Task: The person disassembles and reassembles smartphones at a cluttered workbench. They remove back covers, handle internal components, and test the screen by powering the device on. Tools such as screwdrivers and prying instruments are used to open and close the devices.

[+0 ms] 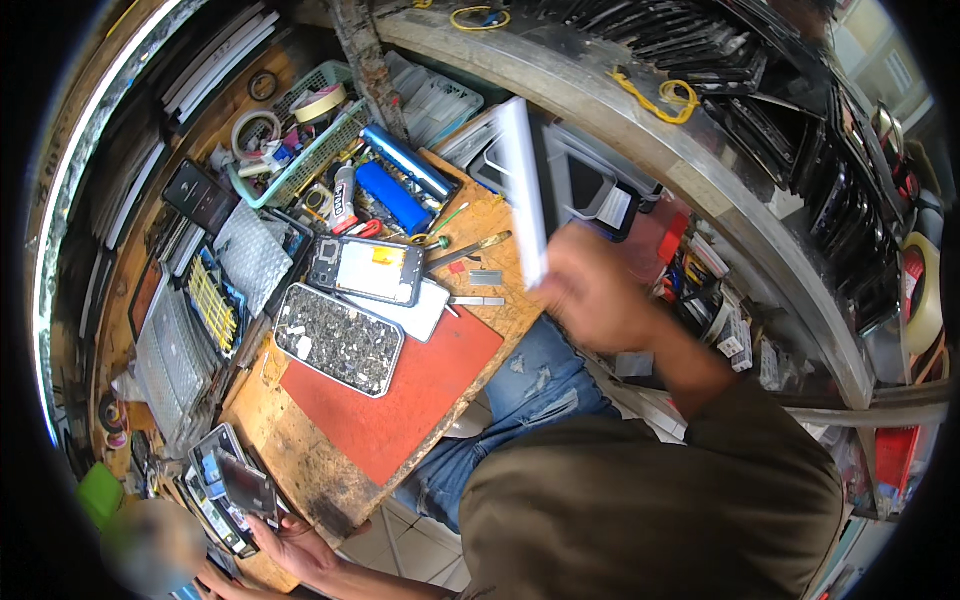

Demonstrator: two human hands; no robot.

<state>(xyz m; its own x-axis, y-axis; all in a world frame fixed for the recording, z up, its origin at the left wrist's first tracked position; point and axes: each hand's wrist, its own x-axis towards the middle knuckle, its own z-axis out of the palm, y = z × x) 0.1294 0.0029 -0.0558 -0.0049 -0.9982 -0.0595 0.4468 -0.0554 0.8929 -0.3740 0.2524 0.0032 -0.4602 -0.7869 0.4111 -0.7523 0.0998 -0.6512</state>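
At the right, my right hand [592,290] is closed on the lower end of a flat white slab [518,190], held upright and smeared by motion; its kind cannot be told. My left hand [298,548], at the lower left, is closed at the lower edge of a dark phone part [246,487], with several phones beside and behind it. On the bench, a white-rimmed tray [340,340] full of tiny screws and bits rests on a red mat [400,410]. Behind the tray lies an opened phone frame [372,268], partly over a white phone-shaped panel [428,310].
A green basket [300,150] holds tape rolls. Nearby are blue cylinders [395,197], tweezers [475,248] and a dark phone [198,196]. Bubble-wrap sleeves [180,350] line the left. A metal-edged shelf [740,200] curves along the right. A person's blurred head [152,548] is at lower left.
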